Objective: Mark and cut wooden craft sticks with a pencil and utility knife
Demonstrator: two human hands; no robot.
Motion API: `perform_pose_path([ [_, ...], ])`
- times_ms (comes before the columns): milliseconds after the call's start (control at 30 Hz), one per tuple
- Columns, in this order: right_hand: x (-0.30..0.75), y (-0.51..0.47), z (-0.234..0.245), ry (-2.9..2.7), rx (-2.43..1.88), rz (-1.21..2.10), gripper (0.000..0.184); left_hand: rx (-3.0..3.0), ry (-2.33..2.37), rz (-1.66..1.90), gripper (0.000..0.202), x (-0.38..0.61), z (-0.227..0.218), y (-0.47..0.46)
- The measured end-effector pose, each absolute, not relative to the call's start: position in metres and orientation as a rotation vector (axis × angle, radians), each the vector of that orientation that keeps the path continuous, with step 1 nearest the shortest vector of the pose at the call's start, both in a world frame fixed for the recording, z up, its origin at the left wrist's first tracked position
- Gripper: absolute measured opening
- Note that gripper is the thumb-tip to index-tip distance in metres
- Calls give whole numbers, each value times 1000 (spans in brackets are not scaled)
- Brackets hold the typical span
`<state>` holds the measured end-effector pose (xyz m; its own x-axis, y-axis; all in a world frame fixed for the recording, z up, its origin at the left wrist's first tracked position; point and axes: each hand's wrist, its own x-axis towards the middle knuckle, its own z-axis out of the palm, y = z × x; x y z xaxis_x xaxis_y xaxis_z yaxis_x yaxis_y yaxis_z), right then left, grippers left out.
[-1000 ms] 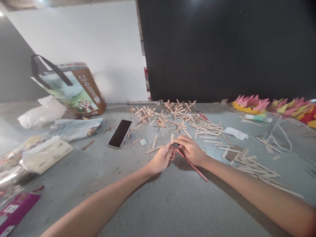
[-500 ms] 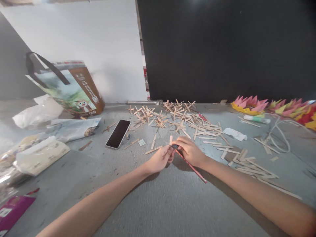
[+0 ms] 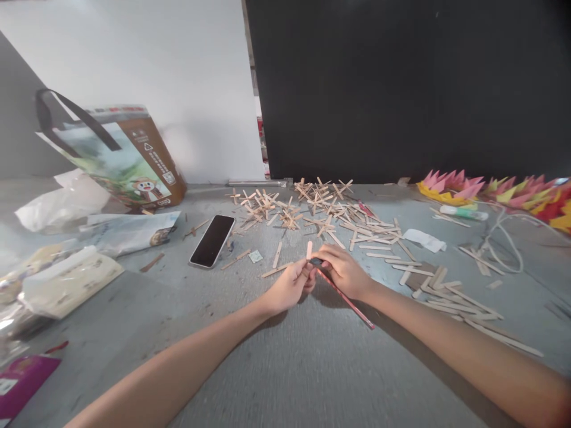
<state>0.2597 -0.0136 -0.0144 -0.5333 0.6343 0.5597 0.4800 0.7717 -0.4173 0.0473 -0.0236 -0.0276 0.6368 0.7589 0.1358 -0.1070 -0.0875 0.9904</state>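
Head view: fingers of the left hand (image 3: 289, 286) pinch a wooden stick (image 3: 308, 249); the right hand (image 3: 344, 273) grips a red pencil (image 3: 348, 301); the writing on the bag (image 3: 134, 163) is unreadable.

Overall level: bright and even across the grey floor (image 3: 312, 368).
Source: overhead, slightly to the left, judging by how the shadows fall.
Shadows: soft-edged, lying just under and to the right of both forearms.
Highlights: white wall (image 3: 178, 71) close to washed out; mild sheen on the phone (image 3: 212, 240) screen.
Dark zone: black panel (image 3: 401, 89) shows no detail.
Focus: sharpest at centre, with the left hand (image 3: 288, 285), right hand (image 3: 345, 273), wooden stick (image 3: 308, 249) and red rod (image 3: 345, 300) all crisp.
Blur: the bag (image 3: 111, 157) and left margin are soft; the floor texture is streaked along the bottom.
Distortion: wide-angle, forearms stretched toward the corners, verticals leaning.
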Motion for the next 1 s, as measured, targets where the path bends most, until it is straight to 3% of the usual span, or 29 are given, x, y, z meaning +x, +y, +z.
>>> perform_pose_path([
  [333,260,-14,-13,-2248,-805,286,30,1436,523,775,45,46,-25,-25],
  [500,272,-8,-15,-2339,-798,288,43,1434,552,795,49,47,-23,-25],
  [667,285,-6,-12,-2478,-653,234,28,1444,518,748,50,46,-19,-26],
  [1000,291,-3,-16,-2542,-672,-26,31,1475,508,724,52,43,-15,-30],
])
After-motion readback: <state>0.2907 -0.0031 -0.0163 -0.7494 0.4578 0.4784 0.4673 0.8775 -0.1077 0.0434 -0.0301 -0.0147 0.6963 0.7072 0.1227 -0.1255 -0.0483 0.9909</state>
